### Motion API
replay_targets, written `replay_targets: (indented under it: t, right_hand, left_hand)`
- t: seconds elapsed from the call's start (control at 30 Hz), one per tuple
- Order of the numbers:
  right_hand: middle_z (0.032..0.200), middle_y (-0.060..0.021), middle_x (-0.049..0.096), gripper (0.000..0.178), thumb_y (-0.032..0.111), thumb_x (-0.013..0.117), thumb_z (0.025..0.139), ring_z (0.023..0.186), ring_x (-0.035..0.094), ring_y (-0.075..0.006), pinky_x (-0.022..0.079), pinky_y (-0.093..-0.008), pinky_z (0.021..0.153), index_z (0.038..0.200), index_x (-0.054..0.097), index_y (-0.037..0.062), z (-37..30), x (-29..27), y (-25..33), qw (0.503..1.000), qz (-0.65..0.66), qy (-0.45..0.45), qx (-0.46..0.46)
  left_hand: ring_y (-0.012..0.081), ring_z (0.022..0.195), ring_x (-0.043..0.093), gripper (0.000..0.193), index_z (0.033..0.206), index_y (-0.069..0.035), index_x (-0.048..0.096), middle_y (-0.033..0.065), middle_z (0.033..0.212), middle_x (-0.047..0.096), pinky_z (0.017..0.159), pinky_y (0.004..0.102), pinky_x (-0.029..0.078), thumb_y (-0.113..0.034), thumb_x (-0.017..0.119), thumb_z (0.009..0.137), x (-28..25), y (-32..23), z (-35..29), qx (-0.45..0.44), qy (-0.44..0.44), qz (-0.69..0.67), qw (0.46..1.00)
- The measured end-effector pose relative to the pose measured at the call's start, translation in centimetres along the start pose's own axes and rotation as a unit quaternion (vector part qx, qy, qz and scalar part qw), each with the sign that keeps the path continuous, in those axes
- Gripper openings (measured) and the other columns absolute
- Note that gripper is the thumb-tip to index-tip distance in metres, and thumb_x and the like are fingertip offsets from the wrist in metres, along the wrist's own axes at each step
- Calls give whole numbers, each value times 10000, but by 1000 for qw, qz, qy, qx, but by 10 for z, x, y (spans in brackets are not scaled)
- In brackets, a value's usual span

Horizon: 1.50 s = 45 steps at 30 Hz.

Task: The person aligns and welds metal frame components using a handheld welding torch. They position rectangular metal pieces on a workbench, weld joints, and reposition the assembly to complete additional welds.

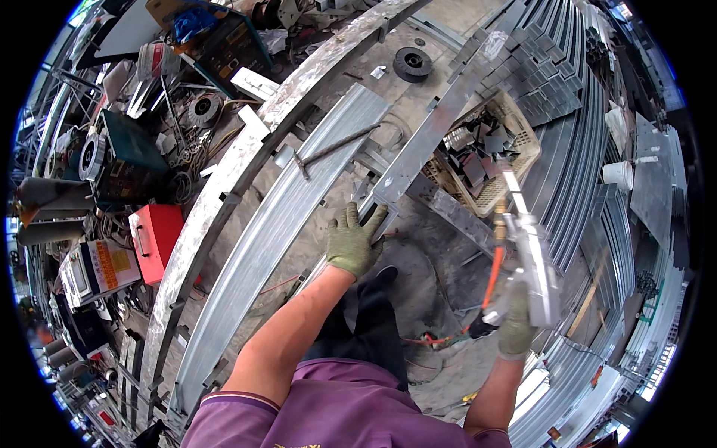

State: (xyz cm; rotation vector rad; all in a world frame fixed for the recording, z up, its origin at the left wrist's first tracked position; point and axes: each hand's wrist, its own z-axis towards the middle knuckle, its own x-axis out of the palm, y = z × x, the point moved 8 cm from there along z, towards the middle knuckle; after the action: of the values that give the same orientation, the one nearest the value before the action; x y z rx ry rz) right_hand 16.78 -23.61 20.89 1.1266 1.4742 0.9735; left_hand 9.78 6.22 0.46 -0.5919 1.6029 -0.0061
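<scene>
My left hand point(352, 240), in a green work glove, has its fingers spread over the end of a narrow metal bar close to a galvanized steel beam point(418, 153). At the right, my gloved right hand point(517, 328) grips a silver air tool point(536, 269), blurred by motion. An orange hose point(493, 276) joins the tool at a brass fitting. Its front end points toward a cream plastic basket point(532, 149) of metal offcuts. A rusty hammer point(340, 142) lies on a wide steel channel point(276, 224) to the left of the beam.
A long whitish rail point(187, 239) curves along the left side. Beyond it are a red box point(157, 240), a welding machine point(127, 157) and tangled cables. Stacked steel profiles point(590, 172) fill the right. A black wheel point(413, 64) lies on the floor ahead; hoses lie near my feet.
</scene>
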Motion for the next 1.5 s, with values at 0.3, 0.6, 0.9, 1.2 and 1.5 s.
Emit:
replay_targets:
  t: [0.3,0.6,0.9,1.2,1.5]
  right_hand:
    - [901,-65,740,367,309,777,1052,771,688,-202,564,-369,700,1248,741,1,-17,119,-66,951,-167,246,86]
    - [961,-83,774,385,316,778,1051,839,720,-178,577,-365,736,1275,746,4,2,144,-71,948,-172,264,-29]
    - [860,-38,743,339,313,799,1041,752,670,-116,547,-336,666,1205,767,18,6,147,-81,949,-161,264,56]
    - [714,8,668,300,321,802,1037,639,618,-99,503,-329,588,1113,770,33,10,153,-75,952,-167,256,4]
    - [671,24,635,280,324,801,1038,607,599,-89,470,-324,552,1040,756,47,9,155,-72,950,-172,259,15]
  left_hand:
    - [486,1441,495,765,1661,-348,449,317,1568,491,1109,625,440,-469,721,957,4,3,-1,5,3,-3,1000]
    - [479,1476,461,750,1664,-346,436,318,1611,448,1172,631,397,-495,698,978,6,5,1,-9,31,-2,999]
    - [474,1481,461,757,1644,-337,456,309,1610,453,1179,632,392,-481,732,954,9,6,1,-8,32,-6,999]
    - [478,1471,473,771,1632,-339,467,309,1610,447,1172,633,399,-489,754,932,7,5,1,-6,35,-6,999]
    - [489,1447,497,738,1618,-349,487,312,1602,456,1169,620,408,-465,747,937,3,5,2,-6,28,-13,999]
